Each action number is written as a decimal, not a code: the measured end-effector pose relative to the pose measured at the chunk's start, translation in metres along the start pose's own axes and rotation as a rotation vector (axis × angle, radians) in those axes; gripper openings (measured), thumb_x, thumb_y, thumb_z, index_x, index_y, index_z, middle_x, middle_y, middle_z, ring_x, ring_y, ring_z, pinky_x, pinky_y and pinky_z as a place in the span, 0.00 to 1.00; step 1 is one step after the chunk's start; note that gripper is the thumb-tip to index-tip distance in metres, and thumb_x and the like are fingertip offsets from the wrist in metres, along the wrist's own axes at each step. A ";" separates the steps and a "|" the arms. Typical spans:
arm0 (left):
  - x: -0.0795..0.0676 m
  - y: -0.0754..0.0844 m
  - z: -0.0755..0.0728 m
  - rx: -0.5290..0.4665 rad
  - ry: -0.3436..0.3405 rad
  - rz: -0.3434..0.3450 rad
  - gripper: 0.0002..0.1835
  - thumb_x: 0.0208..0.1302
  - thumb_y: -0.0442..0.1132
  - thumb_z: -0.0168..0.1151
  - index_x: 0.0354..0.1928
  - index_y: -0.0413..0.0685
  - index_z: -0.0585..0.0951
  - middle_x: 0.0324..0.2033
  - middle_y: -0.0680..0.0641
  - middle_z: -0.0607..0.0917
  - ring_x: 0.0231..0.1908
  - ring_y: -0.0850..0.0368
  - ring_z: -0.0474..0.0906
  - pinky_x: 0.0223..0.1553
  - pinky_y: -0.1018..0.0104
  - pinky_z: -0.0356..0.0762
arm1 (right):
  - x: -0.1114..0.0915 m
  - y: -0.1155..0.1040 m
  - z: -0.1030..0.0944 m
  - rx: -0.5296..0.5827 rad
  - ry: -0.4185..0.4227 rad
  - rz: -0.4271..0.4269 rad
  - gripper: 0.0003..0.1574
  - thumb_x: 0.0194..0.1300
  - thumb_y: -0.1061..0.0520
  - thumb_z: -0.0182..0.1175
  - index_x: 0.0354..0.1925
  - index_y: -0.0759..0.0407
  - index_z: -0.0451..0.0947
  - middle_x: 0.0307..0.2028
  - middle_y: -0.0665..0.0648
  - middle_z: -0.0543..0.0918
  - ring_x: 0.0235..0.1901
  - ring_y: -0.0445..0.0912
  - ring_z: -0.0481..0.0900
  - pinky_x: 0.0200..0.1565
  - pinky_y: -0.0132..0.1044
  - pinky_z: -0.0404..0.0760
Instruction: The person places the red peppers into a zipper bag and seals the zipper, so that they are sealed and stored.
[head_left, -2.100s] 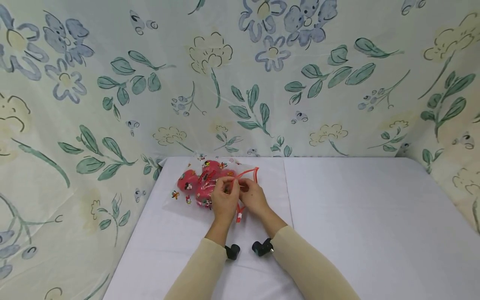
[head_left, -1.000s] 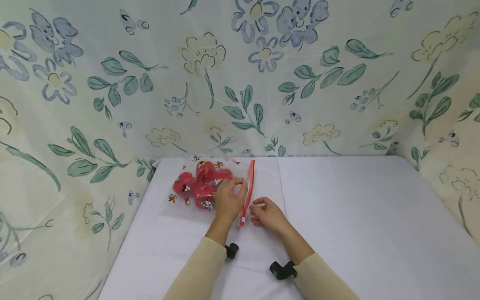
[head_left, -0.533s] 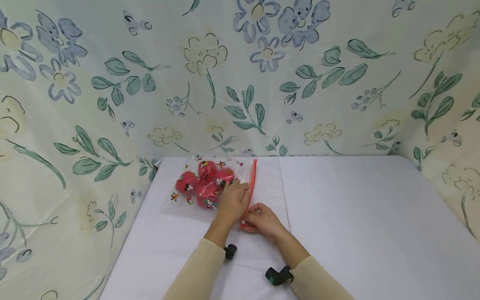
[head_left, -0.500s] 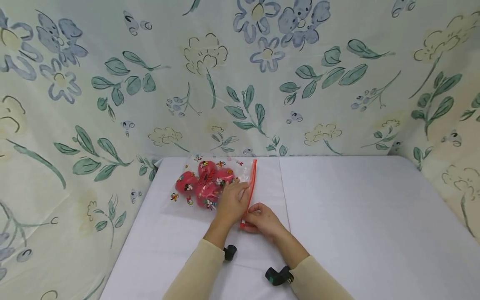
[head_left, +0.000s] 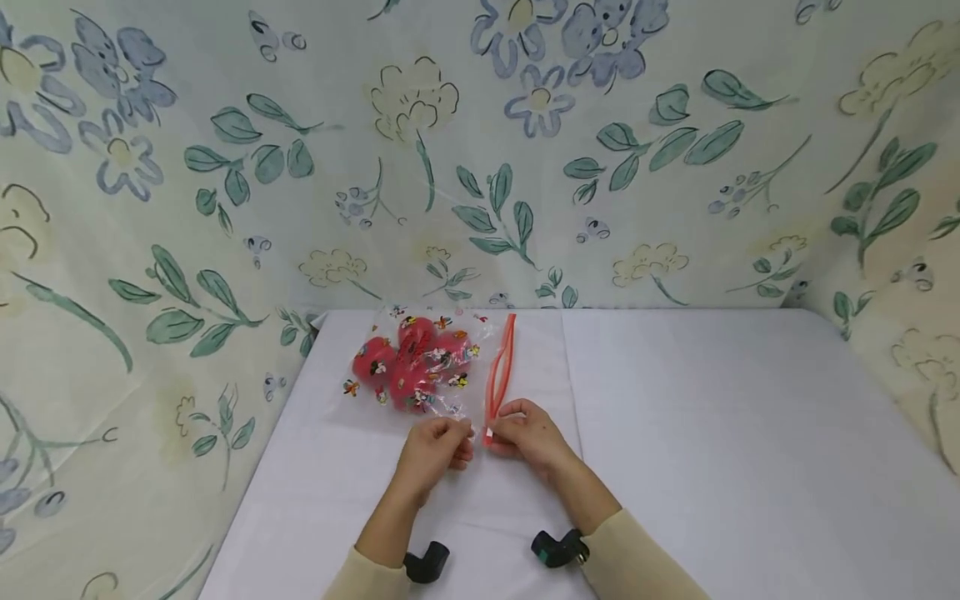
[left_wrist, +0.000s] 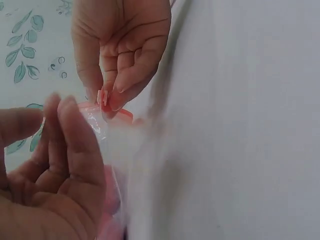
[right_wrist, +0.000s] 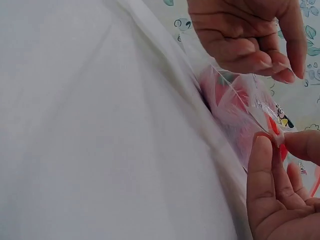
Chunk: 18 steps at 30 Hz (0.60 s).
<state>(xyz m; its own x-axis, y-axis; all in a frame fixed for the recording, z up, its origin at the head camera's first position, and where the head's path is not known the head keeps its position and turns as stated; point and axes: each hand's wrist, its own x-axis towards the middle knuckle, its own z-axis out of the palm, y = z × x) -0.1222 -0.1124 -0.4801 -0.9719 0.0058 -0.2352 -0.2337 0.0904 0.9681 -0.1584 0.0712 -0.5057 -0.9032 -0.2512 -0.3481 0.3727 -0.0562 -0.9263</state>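
A clear zip bag [head_left: 480, 337] printed with cartoon figures lies at the table's back left, with several red round objects [head_left: 372, 361] inside. Its red zip strip [head_left: 509, 358] runs along the right side, and its two edges stand apart midway. My right hand [head_left: 531, 437] pinches the small slider [right_wrist: 279, 139] at the strip's near end between thumb and fingers. Close to the bag's near edge, my left hand [head_left: 431, 454] has its fingers loosely bent. In the left wrist view a gap shows between the left thumb and fingertips [left_wrist: 75, 122], with nothing held.
A white cloth [head_left: 712, 417] covers the table and has a crease right of the bag. Floral fabric [head_left: 480, 167] hangs behind and at both sides. A black wrist camera [head_left: 427, 562] sits at each sleeve.
Both hands worked together at the zip strip, then the right hand moved to its near end and took the slider. The left hand has let go of the bag and drawn back toward me.
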 end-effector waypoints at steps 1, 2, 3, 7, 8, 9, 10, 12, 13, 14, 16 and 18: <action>-0.003 -0.002 -0.001 0.006 -0.060 -0.041 0.21 0.72 0.47 0.61 0.42 0.30 0.84 0.25 0.50 0.86 0.25 0.62 0.83 0.29 0.69 0.85 | 0.001 0.000 0.000 -0.004 -0.003 -0.005 0.22 0.66 0.60 0.66 0.53 0.66 0.68 0.32 0.53 0.85 0.30 0.40 0.85 0.37 0.35 0.87; -0.006 -0.005 -0.002 0.007 -0.114 -0.075 0.23 0.72 0.49 0.60 0.44 0.29 0.84 0.25 0.50 0.86 0.25 0.62 0.84 0.30 0.68 0.85 | 0.001 0.000 0.001 -0.010 -0.005 -0.008 0.22 0.66 0.61 0.66 0.52 0.66 0.68 0.32 0.53 0.85 0.29 0.40 0.85 0.37 0.34 0.86; -0.008 -0.007 -0.002 0.009 -0.159 -0.099 0.24 0.73 0.50 0.60 0.45 0.29 0.84 0.26 0.50 0.87 0.26 0.62 0.85 0.30 0.67 0.86 | 0.001 0.000 0.001 -0.019 -0.009 -0.010 0.22 0.65 0.61 0.66 0.52 0.66 0.68 0.31 0.52 0.85 0.29 0.40 0.85 0.36 0.34 0.86; -0.010 -0.017 0.003 -0.019 -0.257 -0.142 0.26 0.73 0.50 0.58 0.50 0.28 0.83 0.30 0.47 0.90 0.28 0.61 0.87 0.32 0.63 0.87 | 0.000 0.000 0.000 -0.029 -0.036 -0.022 0.23 0.63 0.63 0.67 0.52 0.67 0.68 0.29 0.51 0.84 0.28 0.39 0.85 0.35 0.32 0.85; -0.011 -0.018 0.005 -0.031 -0.257 -0.147 0.26 0.73 0.50 0.58 0.51 0.28 0.83 0.30 0.47 0.90 0.28 0.61 0.87 0.33 0.63 0.88 | 0.000 0.000 -0.001 -0.024 -0.044 -0.022 0.23 0.63 0.63 0.67 0.52 0.67 0.68 0.29 0.50 0.84 0.28 0.39 0.85 0.35 0.32 0.84; -0.011 -0.020 0.007 -0.047 -0.254 -0.148 0.26 0.73 0.49 0.58 0.52 0.28 0.82 0.31 0.46 0.91 0.29 0.60 0.88 0.33 0.62 0.88 | 0.000 0.000 -0.001 -0.017 -0.051 -0.024 0.24 0.64 0.64 0.67 0.52 0.67 0.67 0.29 0.50 0.85 0.28 0.39 0.85 0.35 0.32 0.84; -0.011 -0.022 0.008 -0.064 -0.247 -0.148 0.26 0.73 0.49 0.58 0.52 0.28 0.82 0.32 0.45 0.91 0.29 0.60 0.88 0.34 0.62 0.88 | 0.000 0.000 -0.001 -0.004 -0.058 -0.025 0.24 0.64 0.64 0.66 0.53 0.68 0.67 0.29 0.50 0.85 0.28 0.39 0.85 0.35 0.32 0.84; -0.011 -0.023 0.010 -0.111 -0.228 -0.156 0.27 0.74 0.50 0.59 0.54 0.28 0.82 0.32 0.45 0.91 0.30 0.60 0.88 0.36 0.61 0.88 | 0.000 0.001 0.000 0.012 -0.057 -0.021 0.24 0.64 0.64 0.66 0.54 0.68 0.66 0.29 0.50 0.85 0.28 0.39 0.85 0.35 0.31 0.84; -0.010 -0.025 0.011 -0.135 -0.221 -0.158 0.27 0.74 0.50 0.59 0.54 0.28 0.81 0.32 0.45 0.91 0.30 0.60 0.88 0.36 0.61 0.88 | 0.001 0.001 0.000 0.020 -0.052 -0.019 0.24 0.65 0.63 0.66 0.54 0.67 0.66 0.29 0.50 0.84 0.27 0.39 0.84 0.34 0.31 0.83; -0.010 -0.026 0.012 -0.164 -0.218 -0.163 0.27 0.73 0.50 0.60 0.55 0.28 0.81 0.32 0.46 0.91 0.31 0.60 0.88 0.37 0.61 0.88 | 0.001 0.000 0.000 0.028 -0.043 -0.016 0.24 0.65 0.63 0.67 0.53 0.67 0.67 0.29 0.49 0.84 0.27 0.38 0.83 0.34 0.31 0.82; -0.009 -0.029 0.014 -0.222 -0.210 -0.179 0.27 0.73 0.50 0.60 0.56 0.28 0.80 0.32 0.47 0.91 0.32 0.60 0.88 0.38 0.61 0.88 | 0.000 0.000 0.001 0.046 -0.028 -0.013 0.24 0.65 0.62 0.67 0.53 0.65 0.67 0.28 0.49 0.84 0.26 0.38 0.82 0.33 0.31 0.81; -0.009 -0.031 0.017 -0.281 -0.203 -0.195 0.27 0.73 0.51 0.61 0.56 0.30 0.80 0.32 0.50 0.90 0.33 0.60 0.88 0.39 0.62 0.88 | 0.000 0.000 0.001 0.057 -0.020 -0.014 0.24 0.65 0.62 0.67 0.53 0.65 0.67 0.28 0.49 0.84 0.25 0.38 0.81 0.32 0.31 0.81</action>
<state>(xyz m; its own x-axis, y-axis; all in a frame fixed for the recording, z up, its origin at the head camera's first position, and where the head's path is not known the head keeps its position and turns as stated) -0.1057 -0.0987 -0.5100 -0.8903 0.2147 -0.4017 -0.4387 -0.1671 0.8830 -0.1577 0.0704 -0.5056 -0.9041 -0.2696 -0.3316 0.3720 -0.1143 -0.9212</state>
